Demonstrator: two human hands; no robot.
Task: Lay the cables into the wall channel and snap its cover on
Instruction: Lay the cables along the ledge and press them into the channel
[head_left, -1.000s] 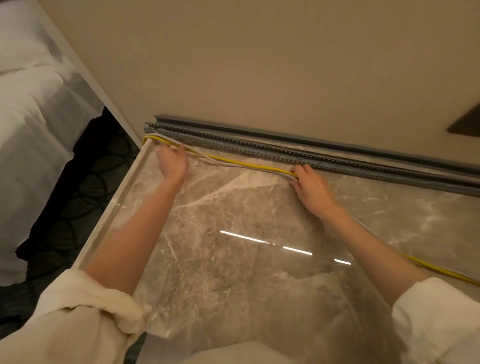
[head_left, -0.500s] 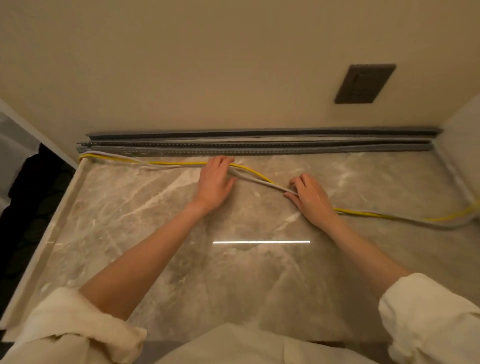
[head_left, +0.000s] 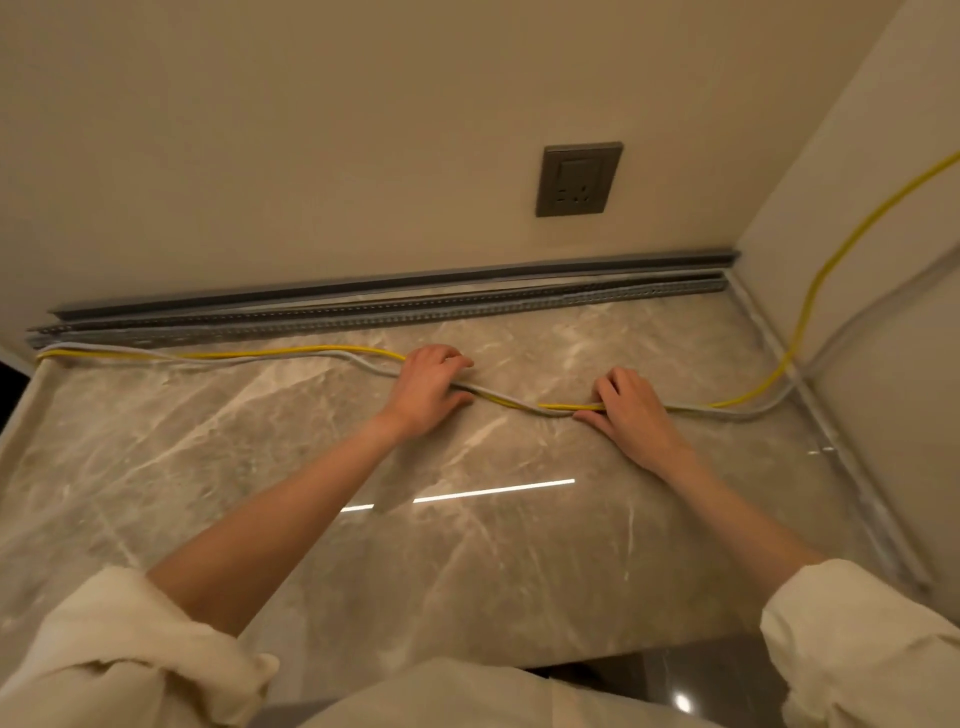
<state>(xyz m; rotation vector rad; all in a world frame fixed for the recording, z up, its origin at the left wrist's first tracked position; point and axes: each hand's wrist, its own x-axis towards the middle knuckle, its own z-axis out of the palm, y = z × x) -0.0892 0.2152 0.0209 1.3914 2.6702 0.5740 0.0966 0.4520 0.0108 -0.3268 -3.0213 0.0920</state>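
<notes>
A yellow cable (head_left: 291, 354) and a grey cable (head_left: 363, 365) lie side by side on the marble top (head_left: 467, 545), running from the left edge to the right corner. My left hand (head_left: 426, 387) grips both cables near the middle, fingers curled over them. About a hand's width to the right, my right hand (head_left: 631, 410) pinches the same cables against the marble. The grey slotted channel (head_left: 415, 316) lies along the foot of the back wall, with the long grey cover strip (head_left: 363, 287) just behind it. No cable lies in the channel.
A dark wall socket (head_left: 579, 179) sits on the back wall above the channel. The side wall (head_left: 883, 312) closes off the right; the yellow cable climbs it in the corner. The marble top ends in a raised lip on the left.
My left hand slid right along the cables from the left end to the middle. My view swung right, bringing the socket and right wall into sight. My right hand kept its hold.
</notes>
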